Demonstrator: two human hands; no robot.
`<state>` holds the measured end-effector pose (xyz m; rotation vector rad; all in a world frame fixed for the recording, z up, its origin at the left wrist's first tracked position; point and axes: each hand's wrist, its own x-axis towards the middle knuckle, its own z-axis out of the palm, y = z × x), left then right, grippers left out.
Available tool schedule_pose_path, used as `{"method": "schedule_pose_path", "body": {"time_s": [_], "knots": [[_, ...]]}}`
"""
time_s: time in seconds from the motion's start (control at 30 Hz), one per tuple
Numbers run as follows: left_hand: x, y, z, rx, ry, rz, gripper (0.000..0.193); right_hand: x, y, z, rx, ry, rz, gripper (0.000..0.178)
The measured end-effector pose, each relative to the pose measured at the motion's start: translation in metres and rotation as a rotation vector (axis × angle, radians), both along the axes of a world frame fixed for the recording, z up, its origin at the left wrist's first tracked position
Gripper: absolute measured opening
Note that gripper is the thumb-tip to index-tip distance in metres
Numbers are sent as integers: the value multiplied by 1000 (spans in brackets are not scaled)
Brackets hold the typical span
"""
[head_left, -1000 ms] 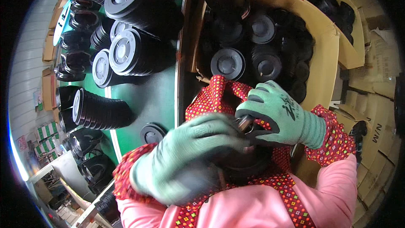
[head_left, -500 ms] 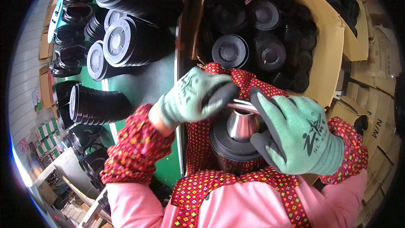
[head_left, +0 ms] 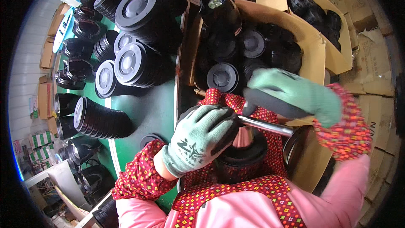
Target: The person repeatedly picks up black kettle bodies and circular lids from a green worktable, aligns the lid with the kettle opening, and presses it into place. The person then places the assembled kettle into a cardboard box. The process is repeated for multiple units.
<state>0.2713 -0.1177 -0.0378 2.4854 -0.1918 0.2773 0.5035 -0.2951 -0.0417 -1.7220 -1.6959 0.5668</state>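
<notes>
My left hand (head_left: 206, 140), in a mint-green glove with a dark palm, is closed around the left end of a shiny metal tube (head_left: 265, 125). The tube sticks out to the right, over a tapered metal piece (head_left: 244, 137). That piece stands on a round black part (head_left: 247, 156) held against my patterned apron. Above the tube, my right hand (head_left: 291, 93) is smeared by motion, its fingers partly hidden, and I cannot tell whether it holds anything. Part of the tapered piece is hidden behind my left hand.
Stacks of black round parts (head_left: 128, 65) stand on the green table (head_left: 143, 109) at left. Ahead, an open cardboard box (head_left: 310, 46) holds black round parts, with a black jug (head_left: 219, 10) at its upper left. More cardboard boxes (head_left: 337, 55) line the right side.
My left hand has come nearer and its back has turned up. My right hand has lifted up and away from the tapered piece. The tube now extends to the right.
</notes>
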Motion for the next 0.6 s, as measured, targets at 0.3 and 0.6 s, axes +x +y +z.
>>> {"method": "schedule_pose_path", "body": {"time_s": [0.3, 0.6], "knots": [[2, -19, 35, 16, -391, 1, 51, -68, 80, -84, 193, 920, 488, 22], [71, -74, 7, -237, 198, -355, 29, -68, 83, -117, 445, 850, 640, 37]]}}
